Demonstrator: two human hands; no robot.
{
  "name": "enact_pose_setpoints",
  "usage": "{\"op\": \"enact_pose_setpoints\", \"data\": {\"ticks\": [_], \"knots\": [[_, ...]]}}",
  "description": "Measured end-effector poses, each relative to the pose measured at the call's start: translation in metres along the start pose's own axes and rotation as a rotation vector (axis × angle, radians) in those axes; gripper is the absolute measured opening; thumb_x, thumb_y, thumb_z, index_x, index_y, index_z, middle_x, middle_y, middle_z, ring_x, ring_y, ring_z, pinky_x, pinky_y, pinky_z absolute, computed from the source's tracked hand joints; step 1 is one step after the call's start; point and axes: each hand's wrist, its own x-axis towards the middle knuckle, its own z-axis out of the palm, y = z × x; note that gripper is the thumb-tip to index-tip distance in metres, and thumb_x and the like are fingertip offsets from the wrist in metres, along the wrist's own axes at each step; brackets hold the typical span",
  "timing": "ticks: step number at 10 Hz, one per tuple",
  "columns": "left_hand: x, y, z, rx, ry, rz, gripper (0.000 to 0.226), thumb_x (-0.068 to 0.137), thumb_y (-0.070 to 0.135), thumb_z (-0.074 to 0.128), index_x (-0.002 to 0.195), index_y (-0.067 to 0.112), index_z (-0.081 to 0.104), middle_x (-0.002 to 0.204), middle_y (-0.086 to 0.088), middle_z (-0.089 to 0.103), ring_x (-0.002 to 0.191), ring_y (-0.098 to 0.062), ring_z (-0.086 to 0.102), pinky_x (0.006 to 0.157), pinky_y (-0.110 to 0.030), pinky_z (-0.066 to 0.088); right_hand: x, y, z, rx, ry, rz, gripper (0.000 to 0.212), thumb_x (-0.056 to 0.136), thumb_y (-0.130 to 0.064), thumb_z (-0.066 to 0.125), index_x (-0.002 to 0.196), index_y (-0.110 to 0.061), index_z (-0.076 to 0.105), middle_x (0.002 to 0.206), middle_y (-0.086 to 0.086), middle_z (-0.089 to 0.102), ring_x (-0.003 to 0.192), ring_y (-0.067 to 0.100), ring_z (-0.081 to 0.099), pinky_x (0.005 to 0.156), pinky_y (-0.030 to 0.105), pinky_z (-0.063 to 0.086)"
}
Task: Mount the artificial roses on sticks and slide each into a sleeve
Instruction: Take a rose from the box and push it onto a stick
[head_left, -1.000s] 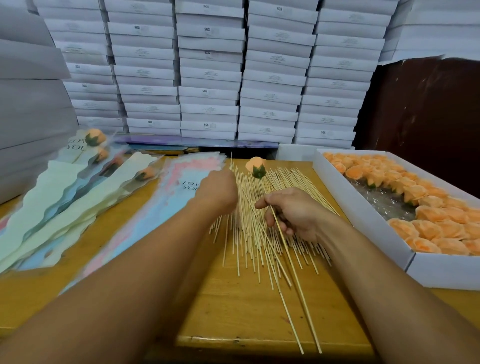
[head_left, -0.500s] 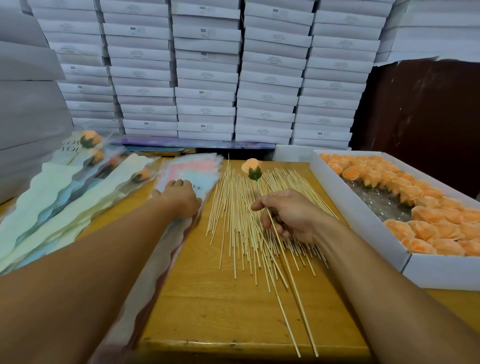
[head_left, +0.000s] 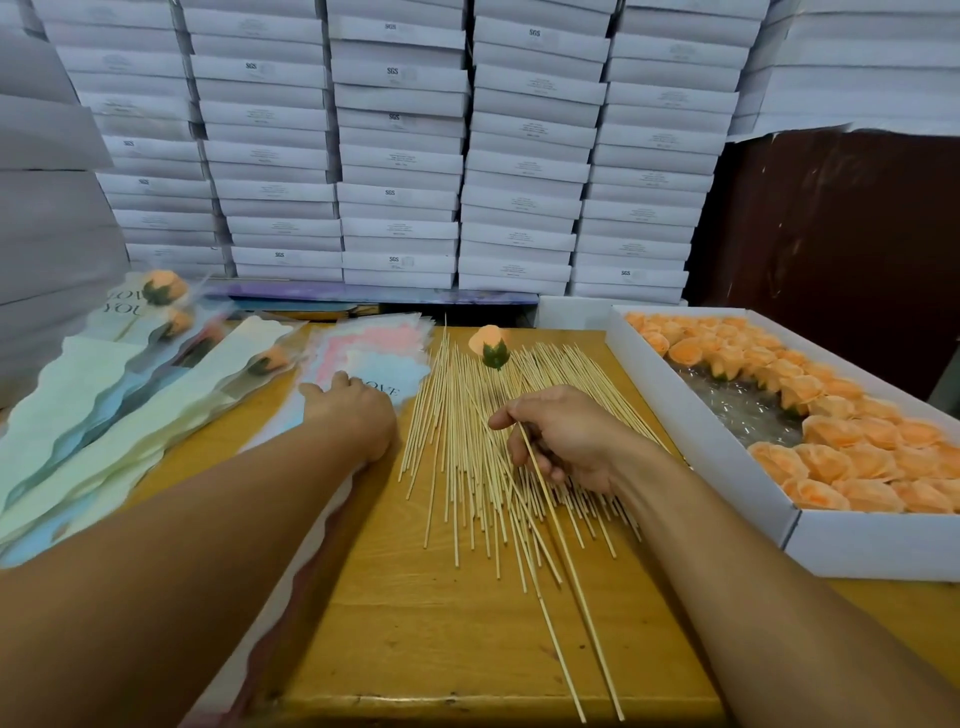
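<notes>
My right hand (head_left: 566, 436) grips a thin wooden stick (head_left: 571, 571) that carries an orange rose (head_left: 488, 340) with a green calyx at its far end. The stick's near end reaches the table's front edge. That hand rests over a spread pile of loose sticks (head_left: 452, 447). My left hand (head_left: 353, 415) lies on top of a stack of pastel sleeves (head_left: 374, 348) printed "LOVE", left of the sticks. Its fingertips are hidden behind the hand.
A white box (head_left: 701, 431) with several orange roses (head_left: 857, 447) stands at the right. Finished roses in sleeves (head_left: 156, 395) are fanned out at the left. Stacked white cartons (head_left: 400, 156) wall off the back of the wooden table (head_left: 441, 623).
My left hand has moved left off the stick pile and onto the sleeve stack. My right hand has kept its hold on the stick with the rose, almost in the same place.
</notes>
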Motion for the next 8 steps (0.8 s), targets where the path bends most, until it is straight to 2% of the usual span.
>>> {"op": "enact_pose_setpoints", "data": {"ticks": [1,2,3,4,6,7,8], "knots": [[0.002,-0.001,-0.008,-0.068,-0.036,0.037,0.04,0.099,0.028,0.052,0.134,0.009,0.054,0.135,-0.014,0.055,0.125,-0.032,0.05,0.108,-0.05,0.042,0.0,0.0,0.0,-0.001,-0.005,0.005,0.03,0.106,-0.019,0.041,0.104,-0.008,0.068,0.059,0.002,0.065,0.04,0.009,0.045,0.035,0.022,0.034],[0.005,-0.006,-0.019,-0.037,-0.043,0.107,0.038,0.097,0.03,0.059,0.127,0.009,0.06,0.113,-0.007,0.062,0.105,-0.025,0.059,0.094,-0.035,0.049,-0.001,0.0,0.0,0.006,0.0,0.006,0.03,0.106,-0.019,0.041,0.104,-0.008,0.068,0.059,0.002,0.065,0.04,0.009,0.045,0.035,0.021,0.034],[0.01,-0.011,-0.027,-0.026,-0.038,0.118,0.035,0.095,0.029,0.062,0.125,0.009,0.063,0.101,-0.003,0.057,0.096,-0.022,0.056,0.084,-0.031,0.048,-0.001,-0.001,0.0,0.015,0.001,0.005,0.029,0.106,-0.019,0.041,0.103,-0.007,0.068,0.059,0.003,0.065,0.04,0.009,0.045,0.035,0.021,0.033],[0.011,-0.011,-0.026,-0.046,-0.02,0.097,0.035,0.096,0.029,0.06,0.126,0.011,0.061,0.101,-0.002,0.054,0.095,-0.022,0.053,0.08,-0.03,0.042,-0.001,-0.002,0.0,0.013,-0.001,0.005,0.029,0.106,-0.018,0.042,0.103,-0.007,0.068,0.059,0.003,0.065,0.04,0.009,0.045,0.035,0.021,0.034],[0.006,-0.011,-0.034,-0.102,0.002,0.061,0.031,0.1,0.029,0.053,0.125,0.012,0.062,0.097,-0.001,0.053,0.093,-0.02,0.053,0.079,-0.029,0.042,-0.001,-0.001,0.0,0.01,-0.002,0.01,0.03,0.106,-0.019,0.041,0.102,-0.007,0.068,0.059,0.003,0.065,0.039,0.009,0.045,0.035,0.021,0.033],[0.0,-0.013,-0.046,-0.093,0.017,0.013,0.031,0.101,0.025,0.052,0.125,0.008,0.062,0.102,-0.004,0.057,0.096,-0.021,0.054,0.081,-0.026,0.045,-0.001,-0.001,0.0,0.012,0.001,0.008,0.029,0.106,-0.019,0.041,0.102,-0.008,0.068,0.059,0.003,0.065,0.04,0.008,0.046,0.035,0.021,0.033],[-0.005,-0.018,-0.052,-0.12,0.111,-0.017,0.016,0.1,0.018,0.049,0.107,0.009,0.06,0.081,-0.001,0.048,0.072,-0.013,0.048,0.053,-0.022,0.034,0.0,-0.001,0.0,0.012,0.004,0.005,0.029,0.106,-0.019,0.042,0.101,-0.007,0.068,0.059,0.004,0.065,0.04,0.009,0.046,0.035,0.022,0.033]]}}
